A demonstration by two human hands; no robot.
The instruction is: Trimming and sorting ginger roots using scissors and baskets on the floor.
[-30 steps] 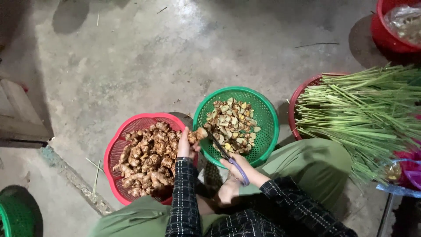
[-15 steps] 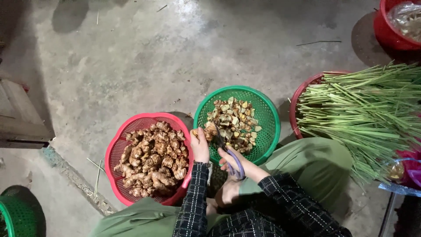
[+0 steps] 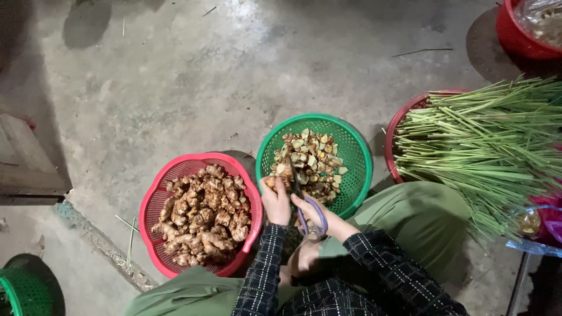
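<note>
1. Left hand (image 3: 276, 202) closed on a ginger piece (image 3: 270, 182) at the green basket (image 3: 357, 146) near rim.
2. Right hand (image 3: 319, 219) grips purple-handled scissors (image 3: 304, 202), blades pointing fwd, just right of piece.
3. Whole roots: red basket (image 3: 153, 199), left.

Packaging: two clear plastic bags at the right edge; no labels, signs or screens show.

A crumpled clear plastic bag (image 3: 541, 17) sits inside the red tub (image 3: 512, 35) in the top right corner, its contents pale and unclear. Lower at the right edge, another small clear bag (image 3: 528, 222) with yellowish-brown contents lies just under the tips of the green stalks (image 3: 486, 152), beside something pink.
</note>
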